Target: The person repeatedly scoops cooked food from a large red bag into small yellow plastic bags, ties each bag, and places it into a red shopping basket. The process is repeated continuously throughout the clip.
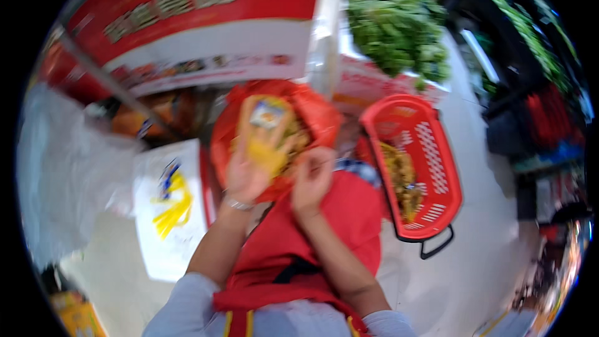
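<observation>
My left hand (252,168) is stretched out over a red plastic bag (323,112), a metal band on its wrist. A yellow mesh bag (266,152) with a picture label covers its fingers, which look spread inside the mesh. Brown, knobbly produce (299,133), too blurred to name, fills the red bag beneath. My right hand (314,171) is close beside, at the bag's near right side, fingers curled; whether anything is in them is unclear. Several flat yellow mesh bags (175,208) with blue labels lie on a white box lid (161,252) to the left.
A red shopping basket (437,196) on the right contains yellow-netted brown produce (405,187). Leafy green vegetables (398,23) are heaped behind it. A metal rail (110,84) crosses before a red-and-white printed panel (262,0). Clear plastic sheeting (61,173) hangs at left.
</observation>
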Demonstrator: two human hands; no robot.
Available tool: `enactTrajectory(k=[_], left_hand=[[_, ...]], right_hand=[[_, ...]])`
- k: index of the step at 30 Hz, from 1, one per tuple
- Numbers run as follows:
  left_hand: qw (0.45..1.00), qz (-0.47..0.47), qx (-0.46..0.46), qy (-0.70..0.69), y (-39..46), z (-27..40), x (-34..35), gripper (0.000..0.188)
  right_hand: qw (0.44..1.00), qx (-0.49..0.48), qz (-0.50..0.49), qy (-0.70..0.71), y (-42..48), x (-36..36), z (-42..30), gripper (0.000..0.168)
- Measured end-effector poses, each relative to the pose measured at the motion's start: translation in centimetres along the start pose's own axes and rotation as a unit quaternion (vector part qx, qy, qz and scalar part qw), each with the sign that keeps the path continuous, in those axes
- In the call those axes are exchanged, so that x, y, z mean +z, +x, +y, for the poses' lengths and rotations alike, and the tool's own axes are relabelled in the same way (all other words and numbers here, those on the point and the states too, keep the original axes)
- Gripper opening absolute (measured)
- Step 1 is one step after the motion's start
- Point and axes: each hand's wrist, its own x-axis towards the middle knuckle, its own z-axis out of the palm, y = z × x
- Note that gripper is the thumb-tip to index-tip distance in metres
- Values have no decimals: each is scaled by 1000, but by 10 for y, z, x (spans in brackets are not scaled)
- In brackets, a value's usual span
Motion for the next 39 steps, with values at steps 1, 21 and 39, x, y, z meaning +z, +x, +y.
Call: enactTrajectory(k=[1,21,39], left_hand=[[1000,10,-6,-8,-1,-1,-8,54],[929,80,-167,321,-32,-19,-77,30],[966,146,-127,174,-14,-18,-141,26]], right_hand=[[975,-165,-82,-126,5,2,-21,17],[952,31,-304,7,-47,11,-18,9],[845,-48,-532,-21,-65,28,10,13]])
